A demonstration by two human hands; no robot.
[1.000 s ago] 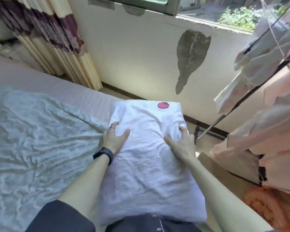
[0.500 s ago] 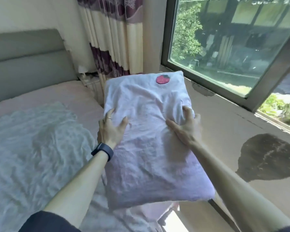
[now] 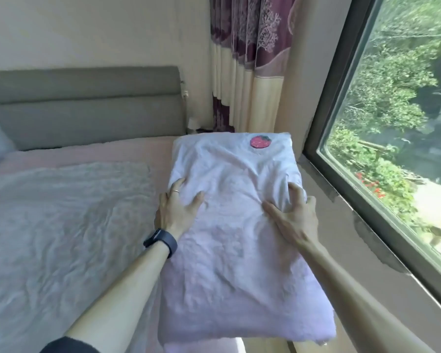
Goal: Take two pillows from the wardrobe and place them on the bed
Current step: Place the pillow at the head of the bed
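Pillow (image 3: pixel 236 233) clamped in both grips, left hand (image 3: pixel 176 210), right hand (image 3: pixel 294 215) — underside hidden, over bed (image 3: pixel 87 156)

We look from one head-worn camera, forward and down along both forearms. It sits close over the pillow (image 3: pixel 239 238), which fills the middle of the frame. The left hand (image 3: pixel 175 212) and right hand (image 3: pixel 294 217) lie near the centre, at arm's reach. The view faces the headboard (image 3: pixel 87 110) end of the bed (image 3: pixel 61 225), and the pillow covers the bed's right edge. The wide lens bends the window (image 3: pixel 392 149) frame down the right side and takes in the curtain (image 3: pixel 250 72) beyond the bed's far right corner.
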